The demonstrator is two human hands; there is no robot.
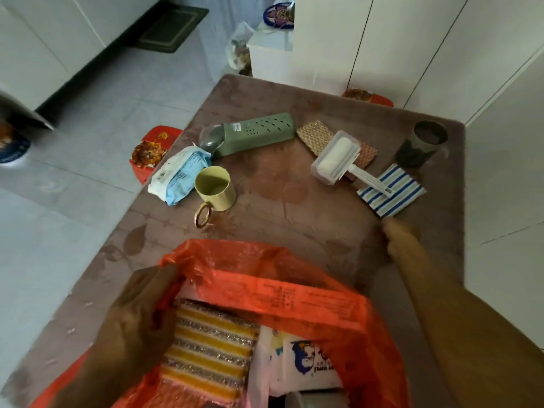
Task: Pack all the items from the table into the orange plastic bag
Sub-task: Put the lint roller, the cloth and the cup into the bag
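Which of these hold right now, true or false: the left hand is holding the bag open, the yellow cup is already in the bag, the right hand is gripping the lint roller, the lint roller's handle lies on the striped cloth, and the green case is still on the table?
1. The left hand holds the orange bag at its rim. True.
2. The yellow cup is in the bag. False: it stands on the table.
3. The right hand grips the lint roller. False: it is empty, short of the roller.
4. The roller's handle lies on the striped cloth. True.
5. The green case lies on the table. True.
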